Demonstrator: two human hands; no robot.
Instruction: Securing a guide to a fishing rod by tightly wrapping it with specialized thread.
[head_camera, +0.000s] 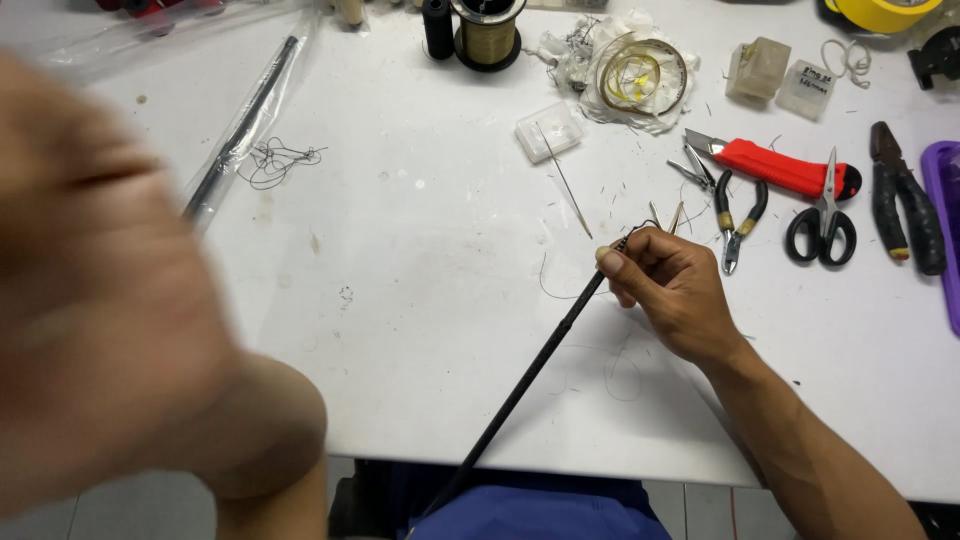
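My right hand (672, 292) pinches the tip of a thin black rod (530, 372), fingers curled tight around it near mid-table. The rod slants down-left and runs off the near table edge (560, 462) toward my lap. My left hand (100, 290) is up close to the camera, a big blur on the left; I can't tell how its fingers sit. Open white tabletop lies between the two hands. Just right of my grip, it's crowded: small pliers (735, 215), black scissors (823, 220), a red utility knife (780, 168), bigger dark pliers (905, 200). A second rod in a clear sleeve (245, 125) lies far left, and a spool of gold thread (488, 32) stands at the far edge.
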